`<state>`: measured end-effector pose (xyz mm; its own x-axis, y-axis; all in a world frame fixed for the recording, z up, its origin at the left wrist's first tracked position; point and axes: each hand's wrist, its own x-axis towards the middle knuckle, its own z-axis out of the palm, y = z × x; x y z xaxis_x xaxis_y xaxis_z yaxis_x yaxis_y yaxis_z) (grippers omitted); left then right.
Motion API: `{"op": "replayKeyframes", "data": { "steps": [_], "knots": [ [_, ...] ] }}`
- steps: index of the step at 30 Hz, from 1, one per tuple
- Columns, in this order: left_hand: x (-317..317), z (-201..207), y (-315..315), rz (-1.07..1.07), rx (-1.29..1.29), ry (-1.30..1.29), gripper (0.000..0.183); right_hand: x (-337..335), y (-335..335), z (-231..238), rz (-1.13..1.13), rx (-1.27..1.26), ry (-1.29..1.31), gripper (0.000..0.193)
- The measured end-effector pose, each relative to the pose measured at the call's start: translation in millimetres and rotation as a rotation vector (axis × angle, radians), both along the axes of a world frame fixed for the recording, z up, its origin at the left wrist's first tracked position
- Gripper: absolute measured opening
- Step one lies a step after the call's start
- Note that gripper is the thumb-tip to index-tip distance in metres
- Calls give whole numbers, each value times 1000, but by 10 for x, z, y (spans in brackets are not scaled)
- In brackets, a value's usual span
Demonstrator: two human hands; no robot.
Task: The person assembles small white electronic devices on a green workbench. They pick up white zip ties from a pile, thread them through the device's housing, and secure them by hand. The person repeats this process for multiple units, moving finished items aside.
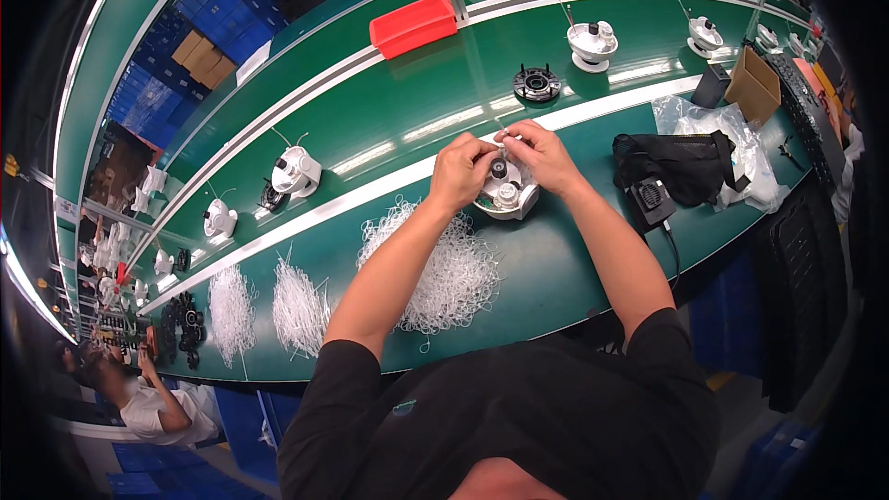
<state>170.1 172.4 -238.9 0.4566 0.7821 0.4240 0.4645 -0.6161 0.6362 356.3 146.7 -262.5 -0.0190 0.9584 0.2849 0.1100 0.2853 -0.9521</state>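
Note:
A white round device [506,201] with a dark round part on top rests on the green workbench in front of me. Over its far side, my left hand [463,169] has thumb and fingertips pinched together near the dark part. Close beside it, my right hand [540,159] pinches too, its fingertips at the upper edge of the device. A thin pale strand shows by the fingertips, but what each hand grips is too small to make out. Left of the device lies a big heap of white looped ties [444,268], partly hidden by my left forearm.
Two smaller bundles of white strands [231,315] lie further left. Across the white strip stand similar white devices [593,44], a black ring part [536,83] and a red bin [414,26]. To the right are a black bag [671,167], a black box with a cable [652,202] and clear plastic.

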Motion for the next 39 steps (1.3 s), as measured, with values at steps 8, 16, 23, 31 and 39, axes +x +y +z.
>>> {"op": "replayKeyframes", "data": {
  "steps": [8,16,23,31,39],
  "knots": [
    [-44,8,23,13,68,167,16,87,32,-153,-9,-279,547,21],
    [-66,-121,81,32,8,63,9,67,-17,175,85,-178,-402,18],
    [-30,-89,44,54,4,56,8,145,35,107,63,108,-613,13],
    [-78,-99,42,199,-28,15,12,255,39,15,92,98,-525,17],
    [-383,49,74,-22,-860,40,30,412,89,-518,-162,-41,375,41]
  ]
}}
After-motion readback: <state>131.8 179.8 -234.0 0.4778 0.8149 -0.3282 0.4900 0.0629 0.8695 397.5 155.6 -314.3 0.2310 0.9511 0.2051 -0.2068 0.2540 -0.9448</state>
